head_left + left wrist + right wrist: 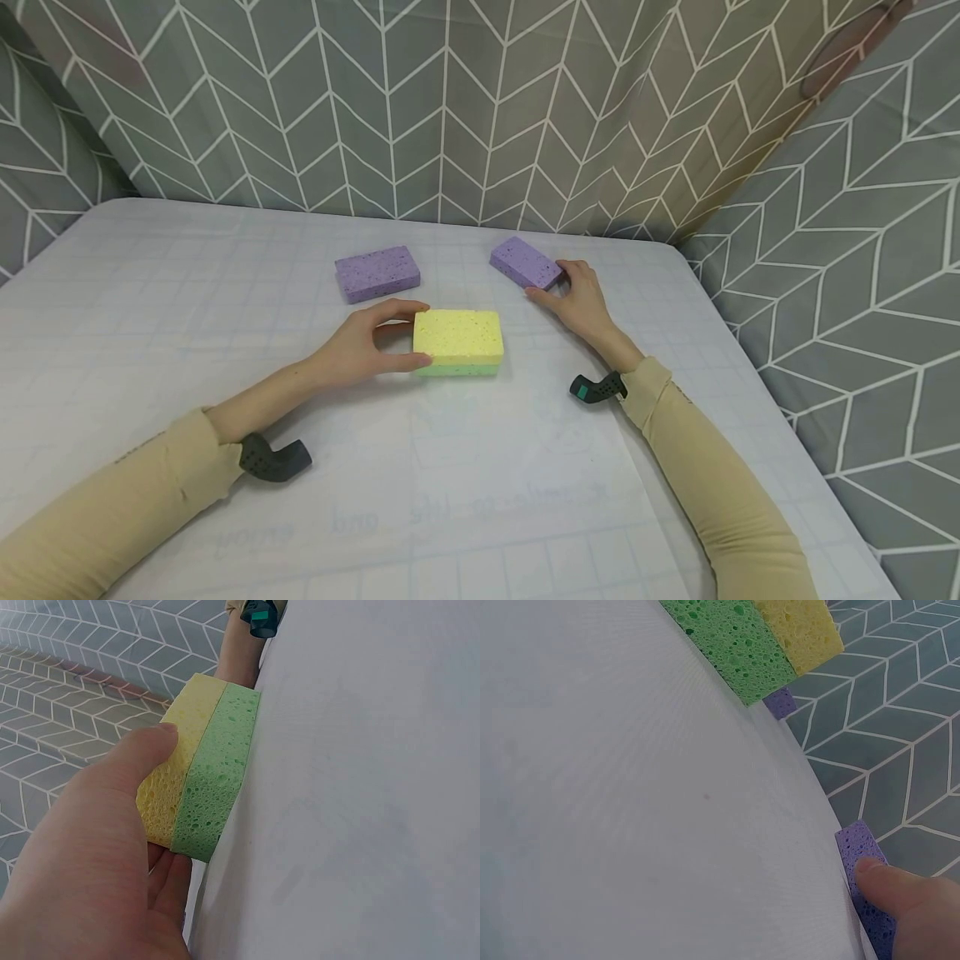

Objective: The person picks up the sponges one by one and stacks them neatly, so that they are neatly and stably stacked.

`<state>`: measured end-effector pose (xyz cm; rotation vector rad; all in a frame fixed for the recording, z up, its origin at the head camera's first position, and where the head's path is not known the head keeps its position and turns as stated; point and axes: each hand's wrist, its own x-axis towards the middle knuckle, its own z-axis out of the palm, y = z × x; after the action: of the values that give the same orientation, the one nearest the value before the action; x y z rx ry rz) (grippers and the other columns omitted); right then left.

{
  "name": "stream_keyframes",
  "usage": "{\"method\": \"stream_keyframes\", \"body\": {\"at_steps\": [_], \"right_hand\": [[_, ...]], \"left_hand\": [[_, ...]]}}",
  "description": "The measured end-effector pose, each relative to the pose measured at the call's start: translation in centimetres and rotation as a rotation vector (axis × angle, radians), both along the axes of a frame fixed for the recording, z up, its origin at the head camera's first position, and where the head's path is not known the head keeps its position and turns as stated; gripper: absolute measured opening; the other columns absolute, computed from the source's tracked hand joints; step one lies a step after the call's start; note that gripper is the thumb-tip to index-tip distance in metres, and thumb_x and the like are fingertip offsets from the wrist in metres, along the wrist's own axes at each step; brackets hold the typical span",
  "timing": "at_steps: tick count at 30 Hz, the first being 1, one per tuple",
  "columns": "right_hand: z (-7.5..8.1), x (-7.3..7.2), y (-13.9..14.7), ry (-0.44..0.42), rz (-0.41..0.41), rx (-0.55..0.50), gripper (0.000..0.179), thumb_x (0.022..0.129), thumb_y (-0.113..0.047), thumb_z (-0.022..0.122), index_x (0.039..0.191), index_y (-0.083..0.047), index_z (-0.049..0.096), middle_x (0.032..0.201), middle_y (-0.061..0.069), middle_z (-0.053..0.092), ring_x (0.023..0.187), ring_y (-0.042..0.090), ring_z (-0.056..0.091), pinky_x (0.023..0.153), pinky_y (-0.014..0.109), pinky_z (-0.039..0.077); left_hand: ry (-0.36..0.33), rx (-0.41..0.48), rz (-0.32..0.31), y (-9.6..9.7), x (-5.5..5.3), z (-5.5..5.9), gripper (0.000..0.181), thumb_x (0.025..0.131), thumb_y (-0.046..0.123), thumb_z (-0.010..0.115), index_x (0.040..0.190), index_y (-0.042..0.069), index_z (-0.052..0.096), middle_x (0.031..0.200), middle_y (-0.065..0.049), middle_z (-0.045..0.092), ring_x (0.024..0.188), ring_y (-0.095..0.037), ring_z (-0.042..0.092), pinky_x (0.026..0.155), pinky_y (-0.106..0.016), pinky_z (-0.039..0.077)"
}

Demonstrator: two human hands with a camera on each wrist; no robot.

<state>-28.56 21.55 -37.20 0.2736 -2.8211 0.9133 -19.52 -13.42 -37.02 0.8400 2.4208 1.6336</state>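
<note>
A yellow sponge (pixel 457 333) lies flat on a green sponge (pixel 461 370), their edges nearly lined up, in the middle of the table. My left hand (pixel 367 346) holds the yellow sponge at its left end, thumb on the near side and fingers on the far side. In the left wrist view the thumb presses the side of the yellow layer. Farther back on the right, my right hand (pixel 581 304) pinches a purple sponge (pixel 522 261) by its near right end, thumb and fingers on opposite sides.
A second purple sponge (pixel 378 273) rests on the table behind the left hand. White cloth covers the table (pixel 480 467). Grey patterned curtains (pixel 420 108) hang along the back and both sides. Each wrist wears a dark camera band (pixel 276 460).
</note>
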Motion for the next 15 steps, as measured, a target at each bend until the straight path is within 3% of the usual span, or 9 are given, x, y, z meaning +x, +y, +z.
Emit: {"method": "stream_keyframes", "body": {"at_steps": [15], "right_hand": [[-0.19, -0.06, 0.06, 0.013, -0.004, 0.005, 0.078, 0.088, -0.043, 0.074, 0.143, 0.005, 0.045, 0.142, 0.021, 0.047, 0.136, 0.036, 0.04, 0.118, 0.049, 0.035]], "left_hand": [[-0.009, -0.005, 0.004, -0.03, 0.04, -0.05, 0.069, 0.079, 0.02, 0.087, 0.139, 0.01, 0.054, 0.139, -0.003, 0.056, 0.128, -0.019, 0.055, 0.111, -0.025, 0.047]]}}
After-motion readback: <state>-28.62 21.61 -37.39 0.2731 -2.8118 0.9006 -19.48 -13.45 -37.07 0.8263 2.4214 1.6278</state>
